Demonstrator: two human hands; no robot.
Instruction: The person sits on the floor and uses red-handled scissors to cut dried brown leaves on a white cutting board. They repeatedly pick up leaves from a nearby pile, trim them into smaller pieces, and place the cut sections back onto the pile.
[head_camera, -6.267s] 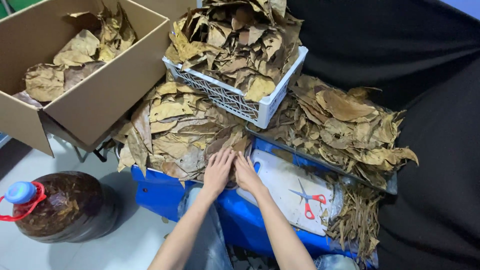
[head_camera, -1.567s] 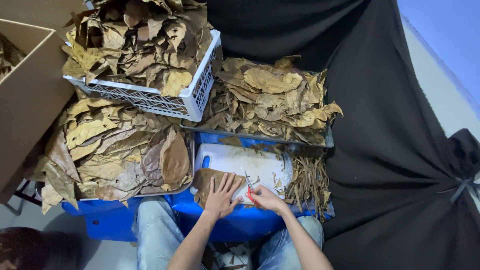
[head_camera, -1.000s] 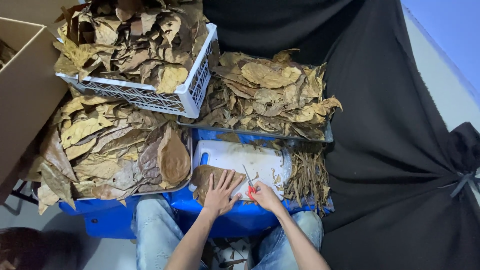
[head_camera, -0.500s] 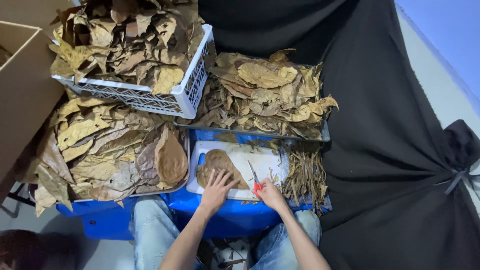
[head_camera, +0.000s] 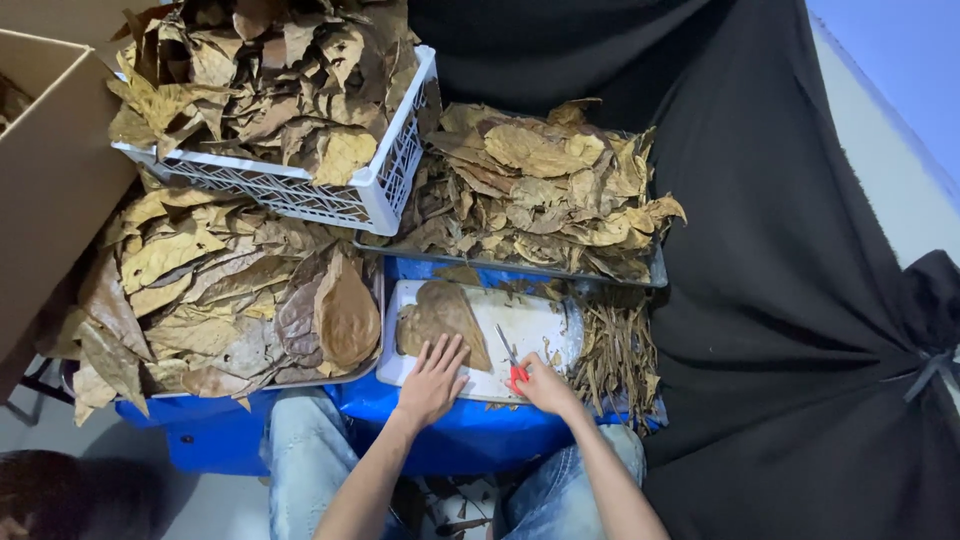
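1. Here, the left hand (head_camera: 432, 378) lies flat, fingers spread wide, pressing the lower edge of a dry brown leaf (head_camera: 441, 318); nothing is clasped in its grip.
2. The leaf rests on the left part of a white tray (head_camera: 540, 325), which sits on a blue bin (head_camera: 470, 440) above the person's knees.
3. The right hand (head_camera: 543, 385) has its grip closed around red-handled scissors (head_camera: 512, 362); the blades point up over the tray, just beside the leaf's right edge.
4. Just right of the tray: a heap of thin leaf stems (head_camera: 615, 355).
5. Behind: a white basket (head_camera: 375, 195) piled with leaves, and a metal tray (head_camera: 560, 275) of leaves against black cloth (head_camera: 800, 300).
6. Far left: a cardboard box (head_camera: 50, 190).
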